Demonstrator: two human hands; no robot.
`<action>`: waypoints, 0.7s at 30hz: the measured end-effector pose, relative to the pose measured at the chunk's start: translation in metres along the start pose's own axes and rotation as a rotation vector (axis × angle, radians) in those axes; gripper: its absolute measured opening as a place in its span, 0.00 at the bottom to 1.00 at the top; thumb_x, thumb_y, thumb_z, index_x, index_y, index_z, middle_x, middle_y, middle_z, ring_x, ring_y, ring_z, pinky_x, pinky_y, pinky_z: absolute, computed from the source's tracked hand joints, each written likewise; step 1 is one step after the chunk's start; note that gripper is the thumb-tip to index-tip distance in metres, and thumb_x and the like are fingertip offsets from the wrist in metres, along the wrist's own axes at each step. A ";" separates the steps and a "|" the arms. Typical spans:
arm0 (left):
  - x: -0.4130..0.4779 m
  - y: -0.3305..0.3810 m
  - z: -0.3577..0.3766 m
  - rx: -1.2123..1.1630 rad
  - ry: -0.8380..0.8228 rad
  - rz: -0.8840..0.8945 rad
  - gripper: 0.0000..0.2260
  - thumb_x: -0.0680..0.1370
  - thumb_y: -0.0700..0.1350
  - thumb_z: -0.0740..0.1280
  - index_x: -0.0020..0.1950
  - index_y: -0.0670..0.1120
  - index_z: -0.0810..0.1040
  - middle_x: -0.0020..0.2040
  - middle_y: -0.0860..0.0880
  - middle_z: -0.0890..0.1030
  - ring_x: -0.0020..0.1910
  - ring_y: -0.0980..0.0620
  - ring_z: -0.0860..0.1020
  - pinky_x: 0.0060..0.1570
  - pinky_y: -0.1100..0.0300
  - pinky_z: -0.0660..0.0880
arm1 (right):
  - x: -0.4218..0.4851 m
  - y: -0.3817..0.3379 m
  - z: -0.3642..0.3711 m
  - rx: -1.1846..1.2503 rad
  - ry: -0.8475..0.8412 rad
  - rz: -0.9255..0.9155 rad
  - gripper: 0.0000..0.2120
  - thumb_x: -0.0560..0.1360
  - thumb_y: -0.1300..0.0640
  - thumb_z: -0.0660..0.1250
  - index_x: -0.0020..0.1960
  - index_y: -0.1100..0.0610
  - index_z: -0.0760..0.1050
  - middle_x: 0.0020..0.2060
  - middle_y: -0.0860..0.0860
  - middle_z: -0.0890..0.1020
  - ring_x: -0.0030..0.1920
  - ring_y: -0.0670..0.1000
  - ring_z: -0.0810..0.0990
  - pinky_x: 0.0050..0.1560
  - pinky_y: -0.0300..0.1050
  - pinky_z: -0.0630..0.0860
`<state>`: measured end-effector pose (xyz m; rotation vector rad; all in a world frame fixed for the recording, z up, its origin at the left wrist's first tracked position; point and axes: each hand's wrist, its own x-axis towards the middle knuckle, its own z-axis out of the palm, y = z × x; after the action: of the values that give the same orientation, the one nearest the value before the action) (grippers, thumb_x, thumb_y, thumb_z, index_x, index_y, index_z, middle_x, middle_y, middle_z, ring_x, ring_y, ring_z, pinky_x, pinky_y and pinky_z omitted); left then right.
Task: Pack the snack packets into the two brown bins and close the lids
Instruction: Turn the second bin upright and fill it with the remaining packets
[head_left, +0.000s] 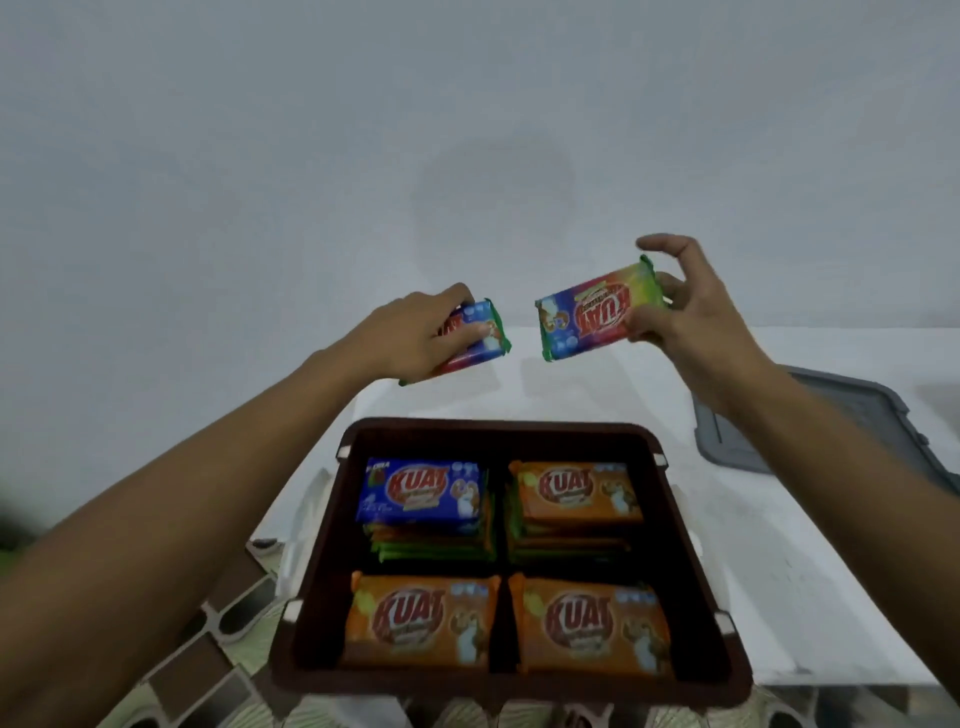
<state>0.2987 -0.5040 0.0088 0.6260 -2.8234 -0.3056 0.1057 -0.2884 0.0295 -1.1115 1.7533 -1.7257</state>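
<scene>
Both hands are raised beyond the brown bin (685, 525) on the white table (810, 571). The left hand (415, 338) grips one multicoloured packet (480, 332); the right hand (691, 306) pinches another packet (597, 317). Four stacks of packets (423, 623) fill the bin. A grey lid (831, 415) lies to the right.

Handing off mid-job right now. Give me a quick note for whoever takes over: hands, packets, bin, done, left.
Left hand grips the left packet, right hand pinches the right packet, both held up beyond the brown bin.
Done: four stacks of packets sit in the open bin.
Left: add both held packets, close it; a grey lid lies on the table at right. Second bin not in view.
</scene>
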 end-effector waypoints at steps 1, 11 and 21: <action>-0.011 0.001 -0.002 -0.003 -0.004 0.027 0.20 0.79 0.64 0.55 0.63 0.52 0.67 0.48 0.49 0.79 0.40 0.52 0.78 0.40 0.53 0.77 | -0.009 -0.003 0.003 0.023 0.011 0.012 0.27 0.72 0.73 0.65 0.64 0.49 0.67 0.51 0.58 0.81 0.49 0.54 0.81 0.48 0.49 0.80; -0.098 0.039 -0.015 -0.138 -0.233 0.175 0.08 0.81 0.56 0.60 0.49 0.52 0.71 0.37 0.54 0.77 0.34 0.59 0.75 0.33 0.62 0.67 | -0.078 -0.010 0.026 -0.152 -0.578 0.253 0.10 0.77 0.65 0.65 0.58 0.59 0.74 0.49 0.59 0.85 0.49 0.58 0.84 0.47 0.51 0.81; -0.153 0.054 0.019 -0.087 -0.592 0.169 0.14 0.82 0.54 0.59 0.62 0.50 0.76 0.58 0.53 0.79 0.54 0.55 0.78 0.49 0.60 0.77 | -0.133 0.017 0.040 -0.934 -0.824 -0.122 0.13 0.79 0.55 0.65 0.63 0.49 0.77 0.56 0.42 0.80 0.54 0.40 0.77 0.55 0.36 0.75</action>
<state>0.4080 -0.3867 -0.0231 0.3070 -3.3662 -0.6741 0.2104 -0.2110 -0.0213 -1.9398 1.8865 -0.2393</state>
